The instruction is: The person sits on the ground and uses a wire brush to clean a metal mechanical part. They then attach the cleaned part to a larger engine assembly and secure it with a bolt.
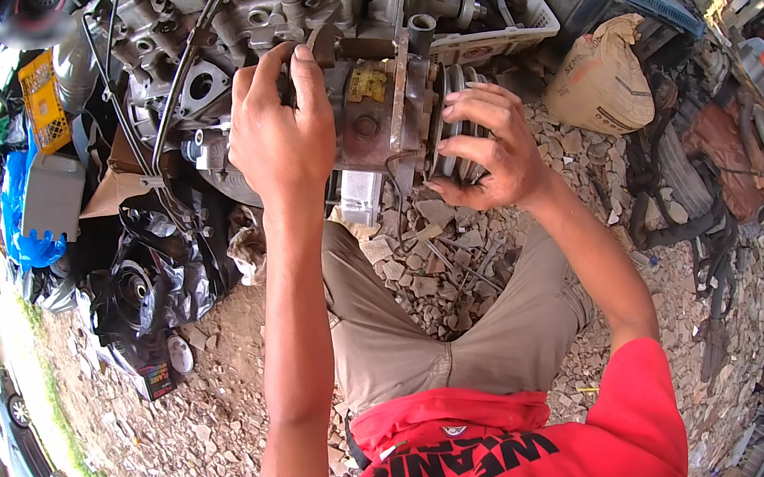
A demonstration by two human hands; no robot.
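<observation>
In front of me is a greasy metal engine block (264,3), with a cylindrical unit (367,125) that looks like an alternator at its near side. My right hand (500,146) curls its fingers around the ribbed pulley (456,123) at that unit's right end. At the unit's left end, my left hand (282,121) is closed with bent fingers. Its fingertips rest by a brownish metal bracket (325,45); the hand itself hides what is in its grasp. A flat metal bar (401,72) crosses the unit between the hands.
Thin metal pipes (185,62) run along the engine's left. A white crate (525,2) of parts and a brown paper sack (600,79) stand to the right. Black plastic bags (156,278) lie at left. Rubble (424,262) covers the ground between my knees.
</observation>
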